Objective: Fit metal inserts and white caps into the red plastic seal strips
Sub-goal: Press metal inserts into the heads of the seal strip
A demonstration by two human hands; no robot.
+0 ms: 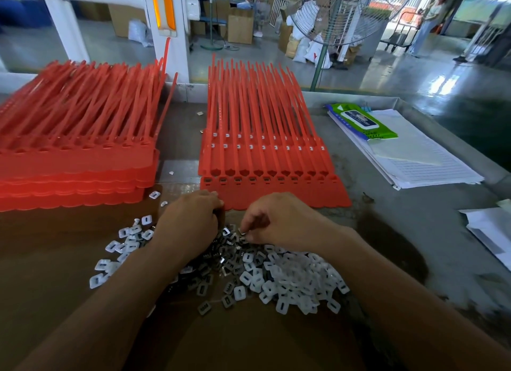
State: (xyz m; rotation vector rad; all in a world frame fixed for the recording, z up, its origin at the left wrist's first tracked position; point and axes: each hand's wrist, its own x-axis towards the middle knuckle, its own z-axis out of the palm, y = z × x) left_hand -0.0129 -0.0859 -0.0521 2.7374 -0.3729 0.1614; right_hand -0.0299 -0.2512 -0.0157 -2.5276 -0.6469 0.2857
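Seal strips (pixel 265 193) sat just behind the pile of metal inserts (pixel 221 262) and white caps (pixel 293 276), probably for quick grabs, right hand (pixel 276 221) pinching one insert, left hand (pixel 190 224) curled on who-knows-what.

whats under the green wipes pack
The wipes pack lies on a stack of lined white papers on the table. Whatever is on the sheets directly beneath the pack is covered.
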